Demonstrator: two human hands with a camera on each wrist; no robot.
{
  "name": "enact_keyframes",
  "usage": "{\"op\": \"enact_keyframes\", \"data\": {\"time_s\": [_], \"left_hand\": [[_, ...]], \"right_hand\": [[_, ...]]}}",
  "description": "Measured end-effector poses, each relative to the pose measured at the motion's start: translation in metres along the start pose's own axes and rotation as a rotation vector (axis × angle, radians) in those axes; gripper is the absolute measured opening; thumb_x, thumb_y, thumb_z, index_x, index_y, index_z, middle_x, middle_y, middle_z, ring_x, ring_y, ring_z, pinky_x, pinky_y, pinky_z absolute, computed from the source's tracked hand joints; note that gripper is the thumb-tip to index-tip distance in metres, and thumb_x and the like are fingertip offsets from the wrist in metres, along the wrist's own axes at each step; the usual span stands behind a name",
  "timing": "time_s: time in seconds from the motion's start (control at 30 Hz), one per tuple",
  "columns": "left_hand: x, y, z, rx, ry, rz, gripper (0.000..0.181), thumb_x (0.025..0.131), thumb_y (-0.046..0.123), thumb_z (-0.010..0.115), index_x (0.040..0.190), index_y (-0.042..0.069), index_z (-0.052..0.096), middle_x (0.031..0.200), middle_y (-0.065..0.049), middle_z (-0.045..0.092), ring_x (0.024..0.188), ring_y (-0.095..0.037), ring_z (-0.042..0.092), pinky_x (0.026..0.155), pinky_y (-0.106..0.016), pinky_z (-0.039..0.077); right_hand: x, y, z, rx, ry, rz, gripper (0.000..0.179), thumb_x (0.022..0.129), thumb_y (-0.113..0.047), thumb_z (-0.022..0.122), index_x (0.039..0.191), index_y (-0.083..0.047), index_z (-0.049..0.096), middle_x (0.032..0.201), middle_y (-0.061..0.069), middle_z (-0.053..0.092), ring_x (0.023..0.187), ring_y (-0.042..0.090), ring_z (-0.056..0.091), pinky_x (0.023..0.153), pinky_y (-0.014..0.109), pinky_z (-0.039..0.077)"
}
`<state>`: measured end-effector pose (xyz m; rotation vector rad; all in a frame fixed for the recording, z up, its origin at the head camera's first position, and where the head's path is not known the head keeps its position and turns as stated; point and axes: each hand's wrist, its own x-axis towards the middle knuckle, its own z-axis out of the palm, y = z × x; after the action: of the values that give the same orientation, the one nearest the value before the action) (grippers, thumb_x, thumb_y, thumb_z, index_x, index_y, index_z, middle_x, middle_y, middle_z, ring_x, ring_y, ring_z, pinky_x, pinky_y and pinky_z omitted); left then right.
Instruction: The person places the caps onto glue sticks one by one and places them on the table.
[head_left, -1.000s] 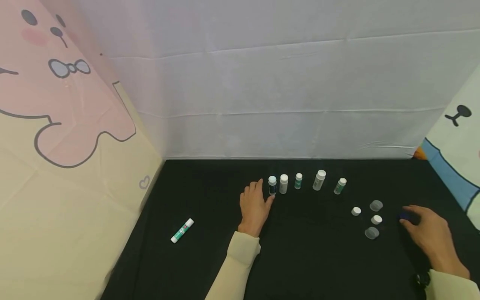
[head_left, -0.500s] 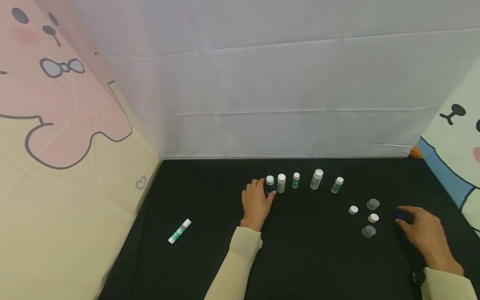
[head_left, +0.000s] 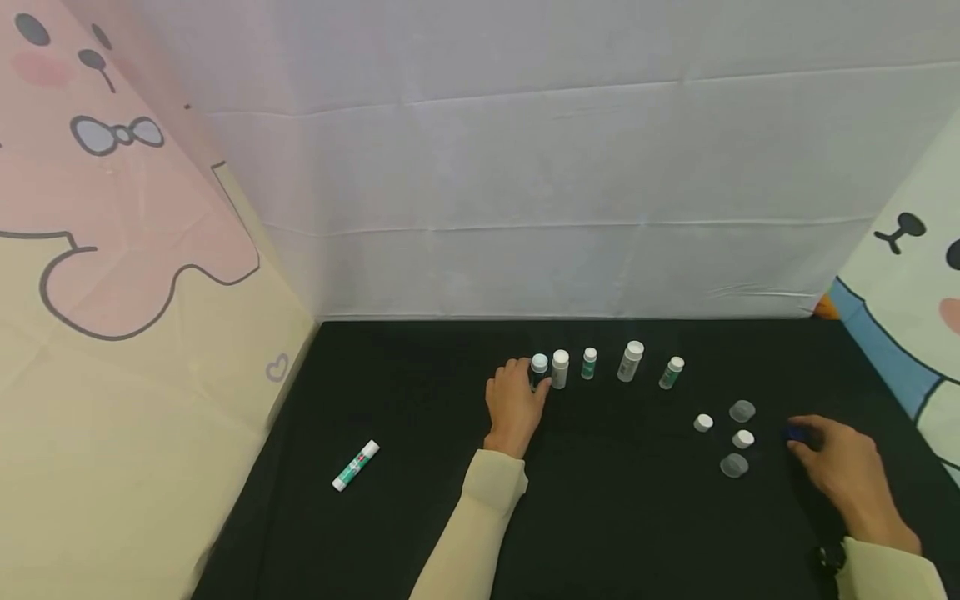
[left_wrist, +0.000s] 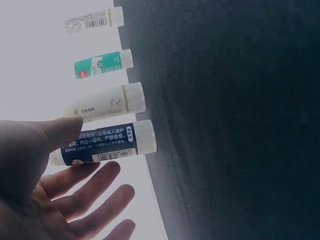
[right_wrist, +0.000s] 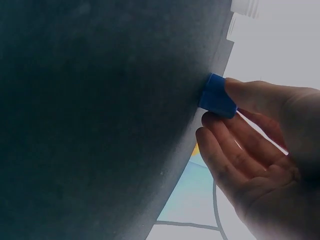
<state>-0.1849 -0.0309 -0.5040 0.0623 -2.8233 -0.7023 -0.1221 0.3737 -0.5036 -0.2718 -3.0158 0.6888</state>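
Note:
My left hand (head_left: pixel 516 408) pinches a dark blue glue stick (left_wrist: pixel 107 146) between thumb and index finger, the other fingers spread. This stick stands upright at the left end of a row, close beside a white glue stick (head_left: pixel 560 370). Further right in the row come a small green glue stick (head_left: pixel 589 364), another white glue stick (head_left: pixel 631 362) and a second green one (head_left: pixel 672 373). At the right, my right hand (head_left: pixel 847 467) holds a blue cap (right_wrist: pixel 218 96) at the black tabletop, between thumb and fingers.
Left of my right hand lie two white caps (head_left: pixel 703 423) and two clear caps (head_left: pixel 742 411). A green and white glue stick (head_left: pixel 356 466) lies on its side on the black table (head_left: pixel 615 517). White cloth (head_left: pixel 480 167) hangs behind, with printed cloths at both sides.
My left thumb and fingers have closed in on the dark blue glue stick. The right hand keeps the blue cap in place. The whole head view has shifted slightly.

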Motion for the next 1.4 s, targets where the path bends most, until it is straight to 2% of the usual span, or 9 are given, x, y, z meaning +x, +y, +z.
{"op": "enact_keyframes", "data": {"time_s": [0.23, 0.43, 0.5, 0.67, 0.93, 1.03, 1.2, 1.3, 1.4], "left_hand": [[0.001, -0.002, -0.001, -0.024, 0.022, -0.005, 0.035, 0.095, 0.028, 0.082, 0.121, 0.005, 0.075, 0.112, -0.011, 0.078, 0.101, -0.029, 0.074, 0.088, -0.046, 0.057], [-0.001, -0.003, 0.001, -0.061, 0.051, 0.028, 0.029, 0.093, 0.024, 0.083, 0.117, 0.008, 0.078, 0.108, -0.008, 0.080, 0.096, -0.027, 0.076, 0.088, -0.045, 0.056], [-0.003, -0.005, 0.001, -0.044, 0.064, 0.049, 0.028, 0.093, 0.023, 0.084, 0.117, 0.009, 0.078, 0.108, -0.007, 0.080, 0.097, -0.026, 0.075, 0.088, -0.044, 0.055], [-0.009, -0.010, 0.000, 0.022, 0.110, 0.101, 0.031, 0.092, 0.022, 0.085, 0.121, 0.011, 0.078, 0.110, -0.006, 0.079, 0.099, -0.025, 0.073, 0.097, -0.043, 0.055], [-0.020, -0.022, -0.009, 0.098, 0.240, 0.212, 0.029, 0.088, 0.019, 0.088, 0.115, 0.012, 0.079, 0.112, -0.003, 0.078, 0.104, -0.022, 0.073, 0.103, -0.044, 0.054], [-0.023, -0.026, -0.012, 0.136, 0.264, 0.229, 0.029, 0.088, 0.021, 0.088, 0.115, 0.013, 0.079, 0.113, -0.002, 0.078, 0.106, -0.021, 0.072, 0.105, -0.046, 0.054], [-0.030, -0.031, -0.019, 0.189, 0.272, 0.242, 0.029, 0.088, 0.022, 0.088, 0.114, 0.015, 0.078, 0.113, -0.001, 0.077, 0.107, -0.022, 0.071, 0.107, -0.048, 0.053], [-0.035, -0.034, -0.022, 0.199, 0.278, 0.254, 0.029, 0.087, 0.021, 0.088, 0.114, 0.015, 0.078, 0.113, -0.001, 0.077, 0.107, -0.022, 0.071, 0.107, -0.048, 0.052], [-0.041, -0.035, -0.026, 0.206, 0.288, 0.267, 0.030, 0.086, 0.020, 0.089, 0.114, 0.015, 0.079, 0.113, -0.001, 0.077, 0.106, -0.023, 0.071, 0.107, -0.048, 0.053]], "right_hand": [[-0.002, -0.001, 0.002, -0.003, -0.001, 0.000, 0.035, 0.088, 0.004, 0.075, 0.118, 0.016, 0.063, 0.107, 0.044, 0.063, 0.095, 0.061, 0.061, 0.079, 0.072, 0.046], [-0.003, -0.001, 0.004, 0.005, 0.002, 0.001, 0.034, 0.088, 0.004, 0.075, 0.117, 0.017, 0.063, 0.107, 0.044, 0.063, 0.094, 0.059, 0.062, 0.077, 0.071, 0.047], [-0.005, -0.001, 0.004, 0.002, 0.003, 0.005, 0.034, 0.089, 0.003, 0.075, 0.118, 0.017, 0.063, 0.107, 0.044, 0.063, 0.094, 0.059, 0.062, 0.076, 0.070, 0.047], [-0.009, -0.001, 0.005, -0.028, 0.025, 0.030, 0.035, 0.089, 0.003, 0.075, 0.118, 0.017, 0.063, 0.107, 0.043, 0.063, 0.095, 0.059, 0.062, 0.077, 0.069, 0.047], [-0.013, -0.001, 0.005, -0.045, 0.062, 0.039, 0.035, 0.088, 0.003, 0.076, 0.118, 0.016, 0.062, 0.106, 0.043, 0.063, 0.095, 0.060, 0.061, 0.079, 0.069, 0.047], [-0.015, -0.002, 0.004, -0.043, 0.074, 0.027, 0.035, 0.088, 0.002, 0.076, 0.117, 0.016, 0.063, 0.106, 0.043, 0.064, 0.096, 0.060, 0.061, 0.080, 0.070, 0.046], [-0.020, -0.013, 0.001, -0.027, 0.076, 0.036, 0.035, 0.090, 0.000, 0.075, 0.120, 0.014, 0.063, 0.115, 0.044, 0.062, 0.103, 0.063, 0.059, 0.086, 0.073, 0.045], [-0.024, -0.026, -0.003, -0.016, 0.100, 0.017, 0.036, 0.090, -0.001, 0.077, 0.120, 0.013, 0.064, 0.114, 0.043, 0.063, 0.101, 0.061, 0.060, 0.083, 0.072, 0.046], [-0.029, -0.039, -0.007, 0.006, 0.148, -0.035, 0.035, 0.088, 0.002, 0.079, 0.118, 0.013, 0.066, 0.102, 0.039, 0.066, 0.084, 0.052, 0.063, 0.075, 0.068, 0.047]]}}
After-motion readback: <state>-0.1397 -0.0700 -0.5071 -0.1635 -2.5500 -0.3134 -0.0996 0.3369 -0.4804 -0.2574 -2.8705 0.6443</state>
